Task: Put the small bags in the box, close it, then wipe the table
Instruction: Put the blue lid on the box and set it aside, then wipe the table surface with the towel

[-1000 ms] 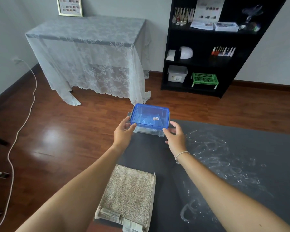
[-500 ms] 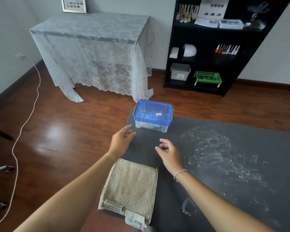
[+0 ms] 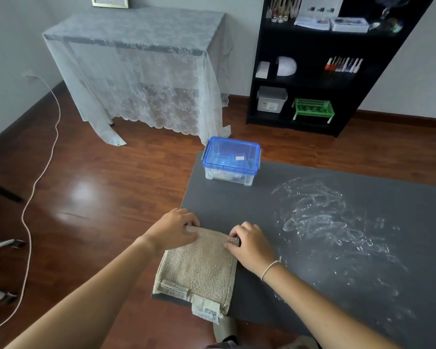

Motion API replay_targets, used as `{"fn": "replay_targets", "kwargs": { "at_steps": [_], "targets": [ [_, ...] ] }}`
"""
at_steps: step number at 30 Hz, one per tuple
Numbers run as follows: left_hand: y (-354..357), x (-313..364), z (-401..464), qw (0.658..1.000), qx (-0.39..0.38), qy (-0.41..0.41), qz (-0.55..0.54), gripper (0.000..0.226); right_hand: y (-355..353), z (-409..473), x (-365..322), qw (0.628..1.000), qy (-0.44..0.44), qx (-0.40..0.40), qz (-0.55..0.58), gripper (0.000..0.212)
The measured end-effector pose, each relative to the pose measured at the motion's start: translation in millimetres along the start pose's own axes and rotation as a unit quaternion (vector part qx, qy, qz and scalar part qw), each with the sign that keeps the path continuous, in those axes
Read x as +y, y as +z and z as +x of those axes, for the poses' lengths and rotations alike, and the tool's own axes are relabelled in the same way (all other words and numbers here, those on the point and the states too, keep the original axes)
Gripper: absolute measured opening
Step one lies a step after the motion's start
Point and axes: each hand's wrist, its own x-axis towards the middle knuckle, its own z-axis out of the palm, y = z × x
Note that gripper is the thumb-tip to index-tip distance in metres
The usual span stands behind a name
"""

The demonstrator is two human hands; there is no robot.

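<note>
A clear plastic box (image 3: 230, 172) with its blue lid on stands at the far left corner of the dark grey table (image 3: 275, 210); small bags show faintly through its walls. A folded beige towel (image 3: 199, 265) lies at the table's near left edge. My left hand (image 3: 174, 229) grips the towel's far left corner. My right hand (image 3: 249, 244) pinches the towel's far right corner. White smears (image 3: 320, 217) cover the table's middle and right.
A lace-covered table (image 3: 141, 66) stands beyond on the wooden floor. A black shelf unit (image 3: 320, 61) with a green basket and a white bin is at the back right. A cable (image 3: 35, 182) runs along the floor on the left.
Both hands let go of the box, left it on the table's far corner, drew back toward me and took hold of the towel's far corners.
</note>
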Motion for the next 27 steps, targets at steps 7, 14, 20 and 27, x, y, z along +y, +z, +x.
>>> {"fn": "replay_targets", "kwargs": {
  "at_steps": [7, 14, 20, 27],
  "targets": [
    [-8.3, 6.7, -2.5, 0.999, -0.019, -0.014, -0.038, 0.014, -3.6, -4.8, -1.6, 0.994, -0.004, 0.004, 0.113, 0.012],
    [-32.8, 58.4, 8.6, 0.985, 0.042, -0.021, -0.167, 0.017, -46.5, -22.5, 9.7, 0.937, 0.033, 0.107, 0.332, 0.013],
    [-41.3, 139.8, 27.8, 0.964, 0.076, 0.042, -0.252, 0.011, -109.8, -47.6, 45.2, 0.895, 0.034, 0.208, 0.392, 0.008],
    [-28.0, 242.2, 45.0, 0.943, 0.106, 0.11, -0.295, 0.015, -190.8, -92.3, 97.4, 0.871, 0.004, 0.316, 0.375, 0.016]
  ]
}}
